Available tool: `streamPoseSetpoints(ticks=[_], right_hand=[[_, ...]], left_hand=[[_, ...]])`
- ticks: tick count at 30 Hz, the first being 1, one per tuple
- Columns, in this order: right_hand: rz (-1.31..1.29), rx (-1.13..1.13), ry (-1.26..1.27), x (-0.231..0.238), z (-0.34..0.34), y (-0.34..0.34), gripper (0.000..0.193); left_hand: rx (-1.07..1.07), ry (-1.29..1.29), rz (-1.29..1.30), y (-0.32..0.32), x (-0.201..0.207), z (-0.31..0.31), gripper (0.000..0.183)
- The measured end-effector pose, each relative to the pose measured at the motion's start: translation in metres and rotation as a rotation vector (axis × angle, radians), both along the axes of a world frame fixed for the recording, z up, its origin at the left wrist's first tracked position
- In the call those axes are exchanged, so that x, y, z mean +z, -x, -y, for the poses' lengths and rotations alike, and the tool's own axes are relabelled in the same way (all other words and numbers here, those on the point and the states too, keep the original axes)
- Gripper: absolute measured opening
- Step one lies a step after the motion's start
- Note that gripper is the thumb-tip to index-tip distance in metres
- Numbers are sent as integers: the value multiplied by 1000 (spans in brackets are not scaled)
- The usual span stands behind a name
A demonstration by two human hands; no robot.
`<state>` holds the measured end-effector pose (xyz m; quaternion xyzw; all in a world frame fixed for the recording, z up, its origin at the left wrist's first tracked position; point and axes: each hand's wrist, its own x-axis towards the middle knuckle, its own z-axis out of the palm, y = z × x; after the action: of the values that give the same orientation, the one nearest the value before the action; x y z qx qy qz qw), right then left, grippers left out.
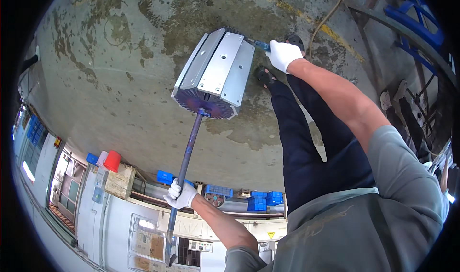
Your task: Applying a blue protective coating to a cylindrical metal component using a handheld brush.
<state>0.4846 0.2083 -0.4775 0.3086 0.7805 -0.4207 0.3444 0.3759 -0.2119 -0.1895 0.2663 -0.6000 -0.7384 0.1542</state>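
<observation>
A silvery drum with flat metal slats (223, 63) and a dark purple, finned end hangs above the floor, tilted. A long dark shaft (189, 150) runs out of its near end. My left hand (182, 195), in a white glove, wraps around this shaft well away from the drum; the shaft's tip shows beyond the hand. At the drum's far end, my right hand (284, 56), also white-gloved, is closed around the short bluish shaft end (261, 45). Its fingertips are partly hidden. Both arms are stretched out.
My feet (264, 75) stand on the wet, stained concrete floor (139, 104) beside the drum. At right are a blue metal frame (414, 23) and another person's legs (405, 111). Blue crates (258, 201), a red bucket (112, 161) and a fan (214, 198) line the wall.
</observation>
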Motion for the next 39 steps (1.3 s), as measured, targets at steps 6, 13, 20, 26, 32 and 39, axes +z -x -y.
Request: streamPoseSetpoints(ticks=[6, 13, 20, 26, 32, 39], right_hand=[[-47, 65, -12, -12, 0, 1, 31], [-29, 59, 37, -20, 0, 10, 33], [-23, -20, 86, -16, -6, 31, 37], [-238, 137, 185, 43, 16, 21, 37], [-252, 182, 266, 96, 17, 14, 28], [-546, 258, 323, 107, 9, -10, 31]], left_hand=[[-13, -5, -20, 2, 4, -6, 43], [-12, -86, -22, 5, 4, 8, 45], [55, 38, -28, 2, 1, -13, 43], [292, 60, -8, 10, -1, -22, 47], [587, 193, 23, 23, -7, -60, 47], [317, 110, 82, 36, 0, -48, 48]])
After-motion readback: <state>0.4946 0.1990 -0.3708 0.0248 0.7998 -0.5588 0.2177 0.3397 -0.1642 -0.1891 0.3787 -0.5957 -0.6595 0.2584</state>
